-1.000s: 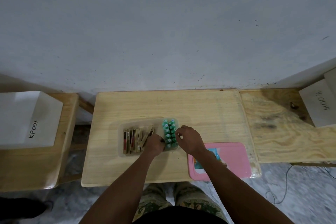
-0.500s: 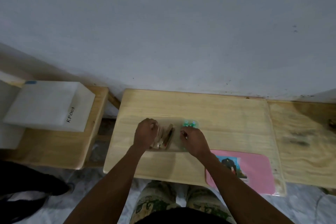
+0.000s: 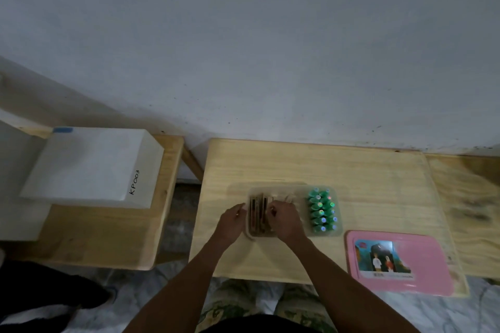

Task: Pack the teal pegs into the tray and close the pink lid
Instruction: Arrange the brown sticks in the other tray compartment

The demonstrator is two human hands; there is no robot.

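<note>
A clear plastic tray (image 3: 297,190) sits mid-table. Its right part holds several teal pegs (image 3: 321,210) standing upright in two rows. Its left part holds upright brown wooden pieces (image 3: 257,215). My left hand (image 3: 232,222) is curled against the tray's left wall. My right hand (image 3: 285,220) is over the middle of the tray, fingers pinched on the wooden pieces, just left of the pegs. The pink lid (image 3: 430,259), with a picture sticker, lies flat at the table's front right corner, apart from the tray.
The wooden table (image 3: 297,162) stands against a grey wall. A white box marked KP003 (image 3: 92,167) rests on a lower bench (image 3: 108,235) to the left. Another wooden surface (image 3: 468,197) adjoins on the right. My knees are below the front edge.
My right hand has moved left off the pegs onto the wooden pieces, and the peg rows now show. My left hand went to the tray's left wall. The view swung left.
</note>
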